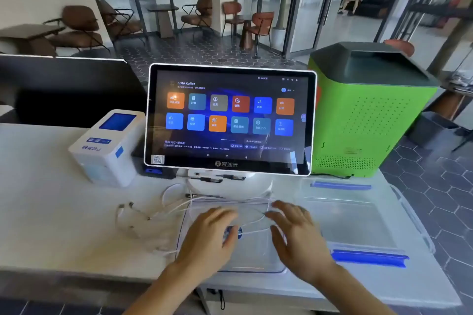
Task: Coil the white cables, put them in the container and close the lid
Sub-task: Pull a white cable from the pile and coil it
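A clear plastic container [252, 269] sits on the white counter near its front edge, below the screen. My left hand [208, 236] and my right hand [300, 234] hover over it, a loop of white cable [256, 221] stretched between them. The left fingers curl on the cable. On the right hand the fingers are spread and the loop runs round them. More white cables [143, 215] lie tangled on the counter left of the container, and some strands trail over its left rim. The clear lid [358, 225] with blue clips [368, 258] lies flat to the right.
A touchscreen terminal [230, 117] stands right behind the container. A white receipt printer [110, 146] is at the left, and a green box-shaped machine [368, 115] at the back right. The counter's front edge runs just below my wrists.
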